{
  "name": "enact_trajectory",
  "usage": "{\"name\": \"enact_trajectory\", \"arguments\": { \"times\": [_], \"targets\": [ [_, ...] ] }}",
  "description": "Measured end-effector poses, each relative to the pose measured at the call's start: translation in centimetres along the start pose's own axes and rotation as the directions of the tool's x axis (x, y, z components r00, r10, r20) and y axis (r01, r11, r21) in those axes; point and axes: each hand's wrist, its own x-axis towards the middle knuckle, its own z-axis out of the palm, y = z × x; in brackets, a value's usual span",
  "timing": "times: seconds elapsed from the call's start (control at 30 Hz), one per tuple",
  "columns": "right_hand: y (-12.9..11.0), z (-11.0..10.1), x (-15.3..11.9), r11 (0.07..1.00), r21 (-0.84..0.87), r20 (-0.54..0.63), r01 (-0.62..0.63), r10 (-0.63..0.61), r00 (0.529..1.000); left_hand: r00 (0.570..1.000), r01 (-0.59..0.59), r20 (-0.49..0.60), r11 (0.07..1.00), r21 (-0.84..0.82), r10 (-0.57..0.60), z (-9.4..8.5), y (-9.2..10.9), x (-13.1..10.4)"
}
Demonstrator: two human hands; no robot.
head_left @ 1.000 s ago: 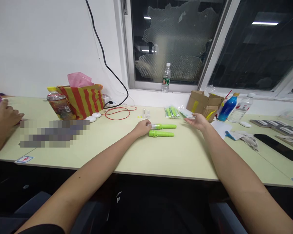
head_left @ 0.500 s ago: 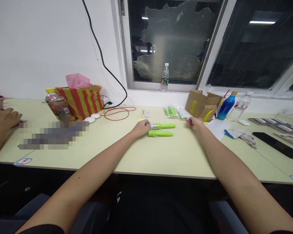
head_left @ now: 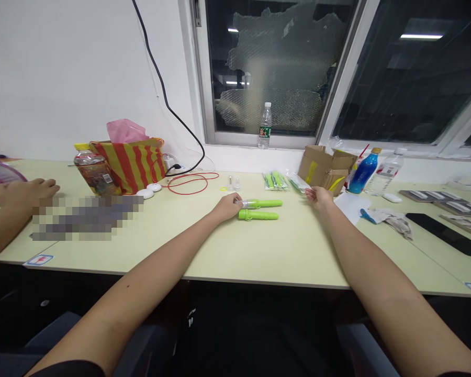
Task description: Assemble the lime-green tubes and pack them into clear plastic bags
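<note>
My left hand is closed around the clear end of a lime-green stick lying on the table. Just in front of it lies a second lime-green stick, parallel and untouched. To the right, my right hand pinches the corner of a clear plastic packet; its contents are hard to make out. Left of that packet are bagged green pieces. Two small clear caps and a yellow ring sit beyond my left hand.
A cardboard box stands behind my right hand, near a blue bottle and a glove. At left are a tea bottle, a striped bag, a red cable and a co-worker's hand.
My right hand has shifted slightly right, and the packet's near end has moved with it, away from the bagged green pieces. My left hand stays put. The co-worker's hand has moved right.
</note>
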Motion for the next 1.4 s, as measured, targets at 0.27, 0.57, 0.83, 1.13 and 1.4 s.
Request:
{"name": "enact_trajectory", "arguments": {
  "times": [0.27,0.57,0.83,1.13,1.4],
  "targets": [
    [0.2,2.2,-4.5,0.703,-0.328,0.141,0.631,-0.624,0.768,0.997,-0.068,-0.037,0.997,-0.047,0.066,0.1,0.0,0.0],
    [3.1,6.5,-10.3,0.217,-0.271,0.920,0.938,-0.228,0.318,0.969,-0.231,-0.135,0.950,-0.212,0.205,0.4,-0.4,0.7],
    [1.1,5.9,-11.9,-0.071,-0.356,0.911,0.932,-0.249,0.329,0.775,-0.522,-0.200,0.786,0.332,0.599,-0.8,1.6,-0.5],
    [-0.5,6.1,-16.5,-0.119,-0.239,0.971,0.964,-0.054,0.234,0.771,-0.275,-0.174,0.567,0.777,0.613,-0.8,3.7,-1.5],
    [0.1,6.8,-18.0,-0.309,-0.308,0.950,0.900,-0.054,0.307,0.889,-0.214,-0.100,0.598,0.773,0.447,-1.6,3.7,-2.0]
  ]
}}
